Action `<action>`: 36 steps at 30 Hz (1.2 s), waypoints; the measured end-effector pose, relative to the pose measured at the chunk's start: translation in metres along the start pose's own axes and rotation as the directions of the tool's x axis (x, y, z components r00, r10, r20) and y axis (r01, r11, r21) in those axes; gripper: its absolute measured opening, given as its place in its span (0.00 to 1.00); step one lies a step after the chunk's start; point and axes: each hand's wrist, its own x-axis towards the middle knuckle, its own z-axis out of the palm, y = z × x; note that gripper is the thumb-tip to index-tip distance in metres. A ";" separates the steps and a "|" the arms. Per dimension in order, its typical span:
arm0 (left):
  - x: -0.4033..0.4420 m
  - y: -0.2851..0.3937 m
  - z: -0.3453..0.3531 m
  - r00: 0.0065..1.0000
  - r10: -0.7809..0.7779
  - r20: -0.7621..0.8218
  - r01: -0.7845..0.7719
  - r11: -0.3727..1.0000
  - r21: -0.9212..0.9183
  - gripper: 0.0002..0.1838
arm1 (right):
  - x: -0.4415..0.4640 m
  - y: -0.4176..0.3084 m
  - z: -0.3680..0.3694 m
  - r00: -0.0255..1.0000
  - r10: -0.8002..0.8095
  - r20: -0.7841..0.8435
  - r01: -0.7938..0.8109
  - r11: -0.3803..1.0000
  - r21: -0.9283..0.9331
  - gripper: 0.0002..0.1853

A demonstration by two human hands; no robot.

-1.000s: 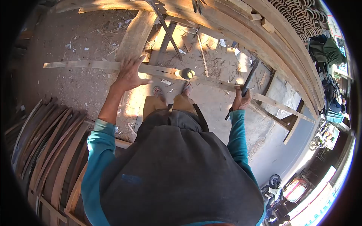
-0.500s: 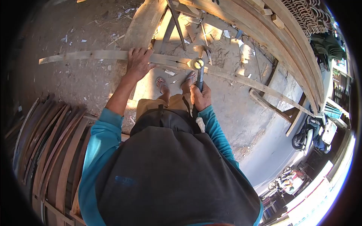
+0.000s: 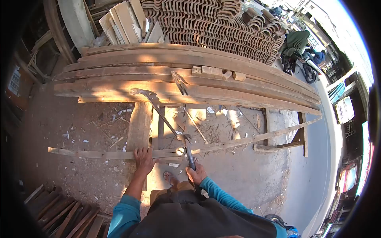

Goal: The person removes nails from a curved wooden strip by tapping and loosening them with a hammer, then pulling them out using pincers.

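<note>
A long thin wooden strip (image 3: 238,142) runs across the view over a broad plank (image 3: 139,123). My left hand (image 3: 145,158) rests on the strip where it crosses the plank, fingers over its far edge. My right hand (image 3: 196,173) is wrapped round the handle of a hammer (image 3: 188,147). The hammer's head lies just beyond the strip, beside a small round pale object (image 3: 180,151) at the strip; what that object is I cannot make out.
Long stacked beams (image 3: 198,89) lie ahead, bearing a pry bar (image 3: 158,111), pincers (image 3: 180,83) and small wood blocks (image 3: 212,71). Roof tiles (image 3: 190,27) are piled behind. Dark boards (image 3: 59,210) stand at lower left. A wooden trestle (image 3: 304,135) stands right, near a parked motorbike (image 3: 309,71).
The view has tilted up to show the beams and tiles. My right hand has come inward from the right with the hammer. My left hand has settled onto the strip.
</note>
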 end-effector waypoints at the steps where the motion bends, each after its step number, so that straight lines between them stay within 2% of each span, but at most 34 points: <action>1: -0.002 -0.001 0.002 1.000 -0.009 0.003 0.009 1.000 0.010 0.40 | -0.002 -0.008 -0.006 1.000 0.027 -0.009 -0.027 0.997 -0.077 0.16; 2: -0.004 -0.001 0.005 1.000 -0.022 0.016 0.022 1.000 0.023 0.39 | -0.008 -0.015 -0.011 0.998 0.061 -0.017 -0.063 0.987 -0.148 0.19; 4: -0.004 -0.001 0.001 1.000 -0.010 0.019 0.009 1.000 0.020 0.39 | -0.013 -0.026 -0.026 0.994 0.111 -0.002 -0.111 0.986 -0.124 0.18; 6: -0.003 -0.001 0.003 0.999 -0.026 0.030 0.027 0.999 -0.024 0.39 | -0.016 -0.030 -0.039 0.990 0.107 -0.096 -0.110 0.993 -0.029 0.17; 8: -0.003 0.001 0.003 0.999 -0.025 0.023 0.025 0.999 -0.021 0.39 | -0.014 -0.029 -0.044 0.987 0.119 -0.104 -0.122 0.992 -0.019 0.16; 10: -0.005 0.000 0.003 0.999 -0.031 0.018 0.031 0.999 -0.017 0.39 | -0.007 -0.006 -0.026 0.972 0.203 -0.116 -0.186 0.972 0.144 0.14; 11: -0.006 0.000 0.003 0.999 -0.033 0.024 0.034 0.999 -0.017 0.39 | -0.007 0.003 -0.011 0.996 0.091 -0.001 -0.091 0.996 -0.026 0.15; 12: -0.004 0.001 0.003 0.999 -0.034 0.030 0.034 0.999 -0.017 0.40 | -0.008 -0.004 -0.010 0.996 0.086 -0.003 -0.086 0.996 -0.028 0.15; 14: -0.003 -0.006 0.012 0.998 -0.038 0.045 0.039 0.999 -0.017 0.41 | -0.021 -0.015 -0.005 0.999 -0.037 -0.033 0.026 0.960 -0.277 0.17; 15: -0.005 -0.008 0.013 0.997 -0.053 0.062 0.054 0.998 -0.018 0.42 | -0.022 -0.014 -0.006 0.996 -0.048 -0.074 0.022 0.946 -0.324 0.19; 17: -0.003 -0.004 -0.001 0.998 -0.053 0.036 0.054 0.998 -0.029 0.47 | -0.024 -0.011 -0.005 0.969 -0.225 -0.098 0.168 0.899 -0.406 0.19; 18: -0.004 -0.005 -0.011 0.996 -0.084 0.038 0.086 0.996 -0.039 0.53 | -0.027 -0.014 -0.005 0.948 -0.307 -0.086 0.237 0.859 -0.454 0.18; 20: -0.005 -0.008 -0.031 0.959 -0.270 0.087 0.271 0.963 -0.002 0.58 | -0.039 -0.065 0.000 0.953 -0.296 0.066 0.294 0.845 -0.448 0.15; 22: -0.015 -0.036 -0.017 0.964 -0.260 0.063 0.257 0.965 0.057 0.54 | -0.038 -0.097 0.012 0.940 -0.235 0.246 0.318 0.866 -0.385 0.15; 23: -0.027 -0.076 0.013 0.990 -0.128 0.063 0.122 0.987 0.102 0.47 | -0.036 -0.097 0.019 0.915 -0.246 0.320 0.362 0.851 -0.380 0.16; 24: -0.028 -0.076 0.009 0.988 -0.136 0.076 0.128 0.986 0.111 0.47 | -0.033 -0.092 0.028 0.915 -0.239 0.326 0.356 0.859 -0.368 0.16; 26: -0.025 -0.065 -0.004 0.979 -0.177 0.099 0.178 0.984 -0.007 0.40 | -0.028 -0.073 0.047 0.861 -0.310 0.404 0.460 0.814 -0.355 0.17; 28: -0.026 -0.055 -0.010 0.976 -0.195 0.092 0.193 0.981 0.035 0.39 | -0.022 -0.035 0.051 0.883 -0.289 0.371 0.433 0.808 -0.401 0.17; 29: -0.025 -0.053 -0.013 0.975 -0.206 0.080 0.199 0.977 0.078 0.38 | -0.018 -0.014 0.046 0.970 -0.220 0.106 0.245 0.866 -0.437 0.16; 30: -0.023 -0.052 -0.014 0.973 -0.218 0.081 0.212 0.974 0.073 0.38 | -0.016 -0.002 0.039 0.978 -0.130 -0.160 0.051 0.904 -0.423 0.15; 32: -0.026 -0.053 -0.010 0.986 -0.168 0.016 0.166 0.983 0.072 0.38 | -0.016 -0.001 0.017 0.984 -0.130 -0.120 0.070 0.908 -0.414 0.15; 34: -0.028 -0.048 -0.013 0.982 -0.187 0.009 0.186 0.981 0.055 0.37 | -0.027 -0.017 0.002 0.990 -0.121 -0.072 0.082 0.910 -0.407 0.15; 36: -0.027 -0.047 -0.013 0.976 -0.217 0.001 0.216 0.975 0.044 0.37 | -0.042 -0.045 -0.005 0.998 0.019 -0.065 -0.033 0.974 -0.226 0.15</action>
